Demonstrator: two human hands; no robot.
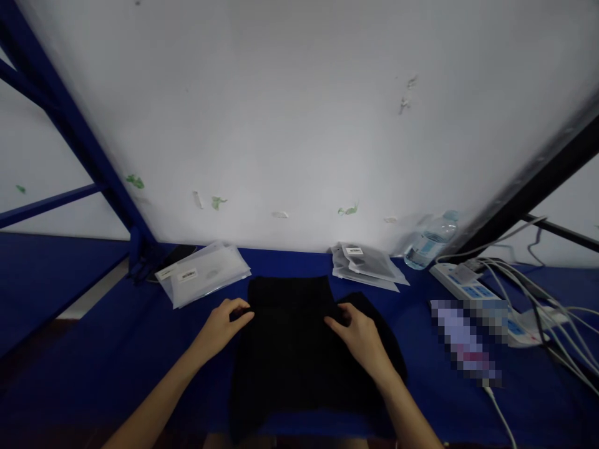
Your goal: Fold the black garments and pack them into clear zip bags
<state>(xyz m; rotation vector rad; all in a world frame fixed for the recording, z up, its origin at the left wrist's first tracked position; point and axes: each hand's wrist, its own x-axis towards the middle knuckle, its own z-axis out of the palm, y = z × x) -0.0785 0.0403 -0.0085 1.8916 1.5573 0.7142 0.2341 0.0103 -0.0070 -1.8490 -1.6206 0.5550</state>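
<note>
A black garment (290, 349), its exact kind hard to make out, lies spread on the blue table in front of me. One part of it bulges out to the right in a rounded flap. My left hand (227, 321) is closed at the garment's left edge, thumb and index finger pinching the cloth. On the other side, my right hand (359, 330) pinches the fabric near the upper right, between the main panel and the flap. The garment's lower end reaches the table's front edge, above my legs.
White zip bags with labels (206, 274) lie at the back left, and greyish bags (367, 265) at the back right. Further right are a water bottle (430, 240), a power strip (482, 302) with cables and a phone (463, 343). A blue frame post (88, 143) stands left.
</note>
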